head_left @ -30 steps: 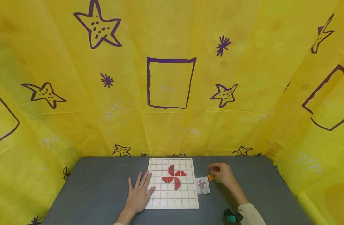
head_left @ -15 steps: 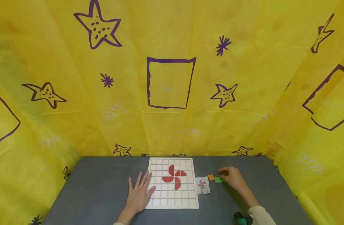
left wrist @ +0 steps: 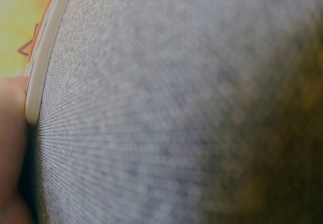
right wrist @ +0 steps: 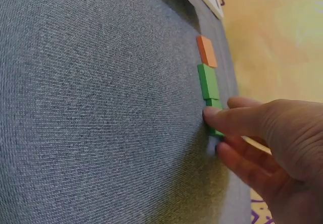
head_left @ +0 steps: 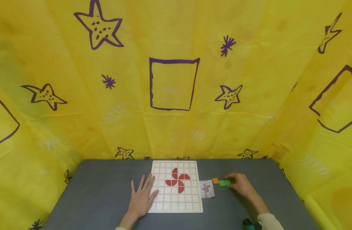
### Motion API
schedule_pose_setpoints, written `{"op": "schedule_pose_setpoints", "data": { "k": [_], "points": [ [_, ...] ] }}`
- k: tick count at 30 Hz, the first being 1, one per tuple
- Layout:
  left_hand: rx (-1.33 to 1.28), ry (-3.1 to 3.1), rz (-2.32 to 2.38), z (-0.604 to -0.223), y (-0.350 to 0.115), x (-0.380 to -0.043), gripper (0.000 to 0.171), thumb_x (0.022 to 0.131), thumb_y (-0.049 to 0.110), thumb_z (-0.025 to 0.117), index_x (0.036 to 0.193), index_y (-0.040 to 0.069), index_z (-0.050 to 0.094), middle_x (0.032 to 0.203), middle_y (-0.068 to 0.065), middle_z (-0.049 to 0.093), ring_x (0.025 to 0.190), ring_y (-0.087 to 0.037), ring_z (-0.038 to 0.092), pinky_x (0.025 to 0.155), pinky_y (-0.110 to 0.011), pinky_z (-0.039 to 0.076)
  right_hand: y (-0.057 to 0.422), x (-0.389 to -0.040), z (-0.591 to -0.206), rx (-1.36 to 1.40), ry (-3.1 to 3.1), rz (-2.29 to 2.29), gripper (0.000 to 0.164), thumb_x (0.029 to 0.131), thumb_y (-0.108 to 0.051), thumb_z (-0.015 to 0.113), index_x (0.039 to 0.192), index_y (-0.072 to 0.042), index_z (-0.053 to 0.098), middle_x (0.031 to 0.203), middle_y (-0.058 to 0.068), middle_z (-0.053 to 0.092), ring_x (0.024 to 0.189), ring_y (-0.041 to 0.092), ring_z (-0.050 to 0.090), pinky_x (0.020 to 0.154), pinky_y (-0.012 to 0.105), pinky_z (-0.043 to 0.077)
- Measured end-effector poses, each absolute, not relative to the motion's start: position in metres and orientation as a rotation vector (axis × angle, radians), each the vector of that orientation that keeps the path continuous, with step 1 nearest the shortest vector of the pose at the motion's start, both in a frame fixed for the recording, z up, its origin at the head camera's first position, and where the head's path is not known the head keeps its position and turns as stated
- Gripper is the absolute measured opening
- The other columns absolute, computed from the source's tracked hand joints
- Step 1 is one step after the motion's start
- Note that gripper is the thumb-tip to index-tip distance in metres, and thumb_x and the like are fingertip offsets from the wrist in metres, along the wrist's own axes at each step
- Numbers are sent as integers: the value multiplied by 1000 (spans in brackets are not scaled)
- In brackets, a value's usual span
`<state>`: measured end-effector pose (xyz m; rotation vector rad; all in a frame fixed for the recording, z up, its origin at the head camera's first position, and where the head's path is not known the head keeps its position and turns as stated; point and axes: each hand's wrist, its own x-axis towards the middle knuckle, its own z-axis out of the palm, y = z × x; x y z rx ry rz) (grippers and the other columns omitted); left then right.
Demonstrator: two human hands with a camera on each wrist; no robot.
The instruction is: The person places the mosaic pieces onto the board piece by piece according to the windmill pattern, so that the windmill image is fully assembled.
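Observation:
My left hand (head_left: 141, 200) lies flat with fingers spread, its fingertips and thumb resting on the left edge of a white gridded board (head_left: 190, 204). Red quarter-circle pieces (head_left: 181, 189) form a pinwheel on that board. To the board's right, an orange square tile (head_left: 215, 181) and a green square tile (head_left: 222, 183) lie in a row. At the row's right end my right hand (head_left: 241, 184) pinches a second green tile (right wrist: 214, 104) between thumb and fingers; it touches the first green one. The fingers partly cover this tile.
A small printed pattern card (head_left: 207, 189) lies between the board and the tiles, showing a similar pinwheel. The grey tabletop (head_left: 98, 191) is enclosed by yellow cloth (head_left: 176, 134) at the back and sides. A dark and teal object (head_left: 250, 225) is by the right sleeve.
My right hand has moved to the right along the tiles, uncovering the first green tile, and now grips the second green tile. My left hand has stayed in place on the board.

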<state>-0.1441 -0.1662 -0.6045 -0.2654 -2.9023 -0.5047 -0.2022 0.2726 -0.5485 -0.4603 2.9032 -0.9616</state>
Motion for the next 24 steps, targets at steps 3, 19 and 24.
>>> {"op": "schedule_pose_setpoints", "data": {
  "k": [3, 19, 24],
  "points": [
    [-264, -2913, -510, -604, -166, -144, 64, 99, 52, 46, 151, 16, 41, 158, -2, 32, 145, -37, 24, 109, -71, 0, 272, -202, -548, -436, 2907, -965, 30, 73, 3, 81, 101, -2, 74, 99, 10, 72, 82, 22, 66, 67, 32, 55],
    [-274, -2910, -496, -601, -165, -144, 63, 99, 52, 46, 151, 15, 40, 158, -3, 33, 145, -37, 25, 109, -72, 2, 274, -200, -548, -387, 2947, -901, 26, 74, 3, 79, 99, 2, 73, 89, 6, 64, 76, 18, 59, 64, 31, 51],
    [-270, -2906, -510, -599, -165, -143, 63, 99, 50, 47, 151, 15, 40, 158, -4, 32, 145, -37, 25, 109, -72, 1, 278, -199, -546, -404, 2911, -923, 27, 73, 2, 80, 100, 2, 73, 92, 7, 67, 79, 20, 61, 66, 32, 52]
  ]
}}
